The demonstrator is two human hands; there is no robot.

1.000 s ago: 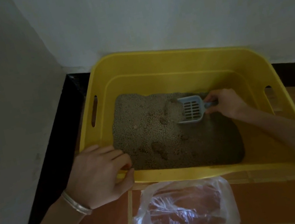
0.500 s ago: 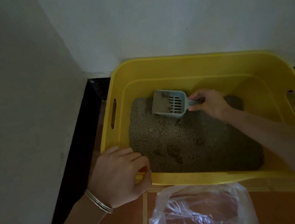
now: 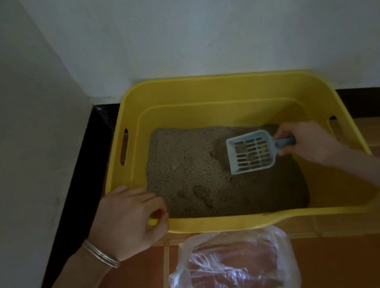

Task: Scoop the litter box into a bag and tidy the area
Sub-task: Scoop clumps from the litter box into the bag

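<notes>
A yellow plastic litter box (image 3: pixel 212 89) stands in the room's corner, holding grey-brown litter (image 3: pixel 188 169). My right hand (image 3: pixel 310 141) grips the handle of a pale blue slotted scoop (image 3: pixel 251 152), held level just above the litter with a few dark clumps lying on its grid. My left hand (image 3: pixel 127 219) clasps the box's near-left rim, a metal bangle on its wrist. A clear plastic bag (image 3: pixel 234 270) stands open on the floor just in front of the box.
White walls (image 3: pixel 187 17) meet at the corner behind and left of the box, with a black skirting strip (image 3: pixel 77 189) along their base. Orange floor tiles (image 3: pixel 355 254) extend in front and to the right.
The scoop has moved from the far left of the litter toward the right and is now level, holding clumps. The view has shifted, so the box sits further right in frame.
</notes>
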